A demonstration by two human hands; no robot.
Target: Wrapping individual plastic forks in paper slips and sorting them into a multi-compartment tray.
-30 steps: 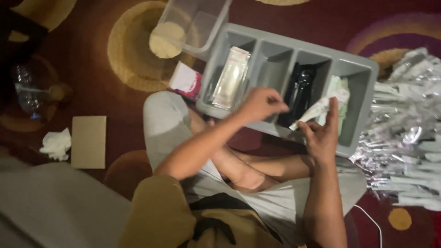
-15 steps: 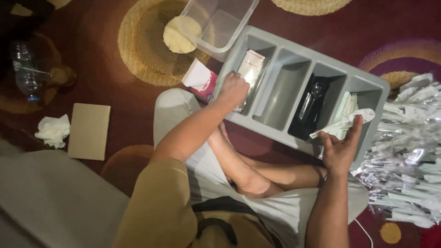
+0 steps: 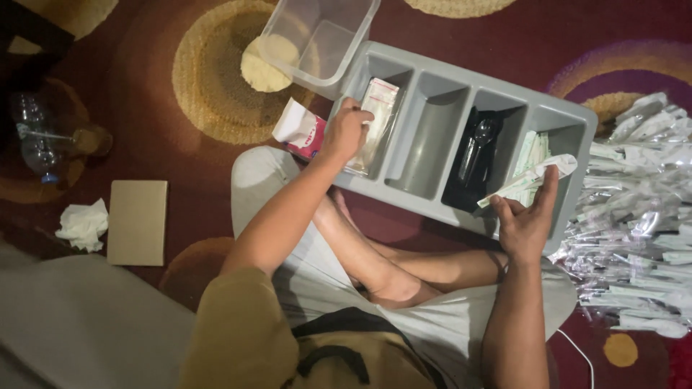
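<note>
Holding clear packets (image 3: 378, 115), black spoons (image 3: 476, 148): grey tray (image 3: 432, 79).

Clear flat packets (image 3: 375, 119) are stacked in the grey tray's (image 3: 461, 86) leftmost compartment. A pink-and-white carton (image 3: 301, 130) is seen just left of it. Silvery wrapped packets (image 3: 634, 230) are heaped to the right.

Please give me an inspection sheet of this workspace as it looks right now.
Surface: patterned maroon carpet.
Job's things: grey four-compartment tray; clear packets in its leftmost slot; black cutlery in the third; a white wrapped packet.
Clutter: pile of clear wrappers, clear tub, bottle, tissue, card.
Grippers: left hand on the clear packets; right hand holds the white wrapped packet.
Cables: white cord.
Surroundings: nothing seen.
</note>
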